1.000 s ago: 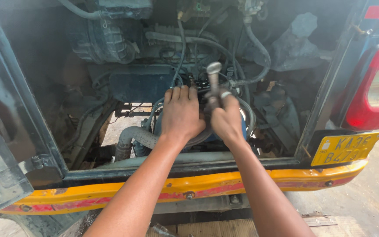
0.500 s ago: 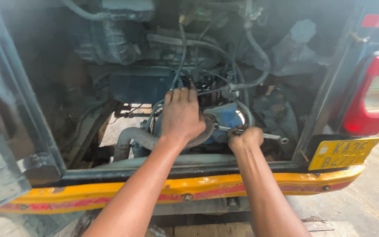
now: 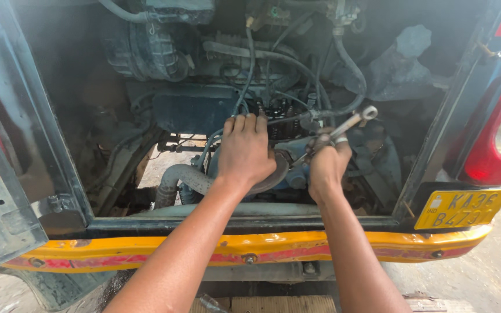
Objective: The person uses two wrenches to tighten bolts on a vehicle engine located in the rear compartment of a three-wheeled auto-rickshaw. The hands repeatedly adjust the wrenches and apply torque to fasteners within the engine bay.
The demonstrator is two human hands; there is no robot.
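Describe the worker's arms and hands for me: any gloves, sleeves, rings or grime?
Both forearms are bare as far as the frame shows; no sleeves, no gloves. The left hand carries no ring or watch that I can see. The right hand has a pale band on one finger, seemingly a ring. The fingers look smudged dark, probably with grease.

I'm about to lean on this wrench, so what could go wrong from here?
1. The wrench may slip, driving the right hand into the hoses close behind it.
2. The left hand lies flat on the round pulley; if it turns, fingers could get pinched.
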